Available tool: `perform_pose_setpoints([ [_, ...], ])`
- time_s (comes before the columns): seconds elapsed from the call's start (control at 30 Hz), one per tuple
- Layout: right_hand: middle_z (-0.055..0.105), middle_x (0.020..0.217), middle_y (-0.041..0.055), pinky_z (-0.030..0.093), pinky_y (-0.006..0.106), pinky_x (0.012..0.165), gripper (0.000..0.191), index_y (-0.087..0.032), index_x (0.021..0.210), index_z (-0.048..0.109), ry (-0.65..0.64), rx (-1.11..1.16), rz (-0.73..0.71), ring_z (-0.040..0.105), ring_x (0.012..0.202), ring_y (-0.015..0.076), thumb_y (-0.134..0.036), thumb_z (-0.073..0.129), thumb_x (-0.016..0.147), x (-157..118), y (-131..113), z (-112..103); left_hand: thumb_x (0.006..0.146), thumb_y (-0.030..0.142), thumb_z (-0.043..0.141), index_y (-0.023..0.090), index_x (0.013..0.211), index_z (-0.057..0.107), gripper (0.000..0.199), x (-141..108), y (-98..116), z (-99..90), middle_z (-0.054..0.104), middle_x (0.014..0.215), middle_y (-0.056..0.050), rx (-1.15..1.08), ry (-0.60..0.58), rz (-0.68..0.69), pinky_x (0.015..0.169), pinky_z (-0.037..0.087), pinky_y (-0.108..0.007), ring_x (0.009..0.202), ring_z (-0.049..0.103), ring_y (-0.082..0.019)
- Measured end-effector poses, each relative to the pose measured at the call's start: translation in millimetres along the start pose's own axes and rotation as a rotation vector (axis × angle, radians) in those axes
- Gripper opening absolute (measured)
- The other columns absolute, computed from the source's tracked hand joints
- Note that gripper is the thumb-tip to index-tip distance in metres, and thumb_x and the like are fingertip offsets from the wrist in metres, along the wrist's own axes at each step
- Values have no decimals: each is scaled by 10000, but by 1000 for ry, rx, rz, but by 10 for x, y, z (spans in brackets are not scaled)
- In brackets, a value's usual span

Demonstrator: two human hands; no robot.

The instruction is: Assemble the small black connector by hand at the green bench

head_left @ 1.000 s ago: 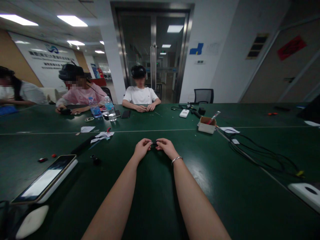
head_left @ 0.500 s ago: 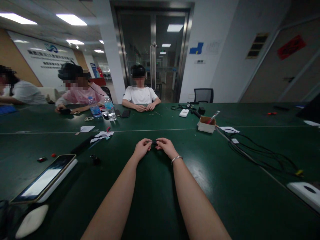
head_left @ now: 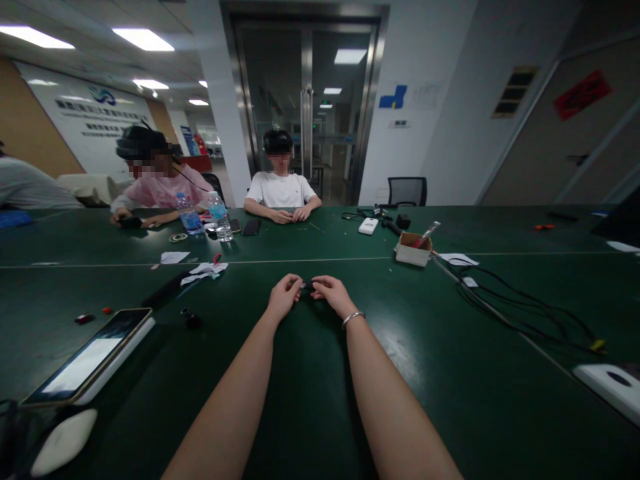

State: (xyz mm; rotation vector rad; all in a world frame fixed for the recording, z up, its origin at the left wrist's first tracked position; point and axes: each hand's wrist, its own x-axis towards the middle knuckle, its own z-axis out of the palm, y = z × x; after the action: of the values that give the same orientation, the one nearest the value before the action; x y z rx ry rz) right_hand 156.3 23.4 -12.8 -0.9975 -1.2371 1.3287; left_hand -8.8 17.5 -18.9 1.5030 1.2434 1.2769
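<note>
Between my two hands, just above the green table, is a small dark object, too small to name. My left hand pinches its left end with thumb and fingertips, where a small light or shiny bit shows. On the other end, my right hand closes its thumb and fingers; a silver bracelet circles that wrist. The fingers hide much of the object. To the left of my left forearm, a small black part rests on the table.
At left a phone lies on a white box, near a white mouse-like object. Papers and water bottles stand farther off. A small box and black cables lie right. People sit across.
My left fingers have shifted slightly left and up, and a little more of the small object shows between my hands. The person at far left has leaned out of view.
</note>
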Motion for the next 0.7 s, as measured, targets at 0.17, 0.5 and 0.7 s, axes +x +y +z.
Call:
perform_pose_setpoints([
  [0.17, 666, 652, 22, 533, 195, 551, 161, -110, 902, 647, 7, 16, 10, 649, 561, 103, -127, 666, 743, 19, 21, -4, 754, 385, 592, 177, 892, 622, 251, -22, 56, -9, 563, 666, 9, 31, -20, -23, 537, 454, -213, 580, 544, -100],
  [0.5, 669, 649, 17, 540, 183, 548, 157, -116, 906, 650, -6, 18, 1, 658, 571, 99, -126, 665, 750, 39, 51, -19, 738, 333, 623, 162, 912, 635, 244, -12, 33, -9, 607, 802, -30, 0, -21, -19, 581, 481, -225, 676, 581, -113],
  [0.7, 662, 639, 15, 535, 174, 540, 148, -109, 908, 643, 1, 26, 7, 654, 560, 94, -109, 648, 760, 39, 55, -15, 743, 401, 616, 172, 931, 598, 297, 2, 7, -14, 563, 677, 10, -15, -35, -4, 544, 460, -218, 612, 567, -111],
])
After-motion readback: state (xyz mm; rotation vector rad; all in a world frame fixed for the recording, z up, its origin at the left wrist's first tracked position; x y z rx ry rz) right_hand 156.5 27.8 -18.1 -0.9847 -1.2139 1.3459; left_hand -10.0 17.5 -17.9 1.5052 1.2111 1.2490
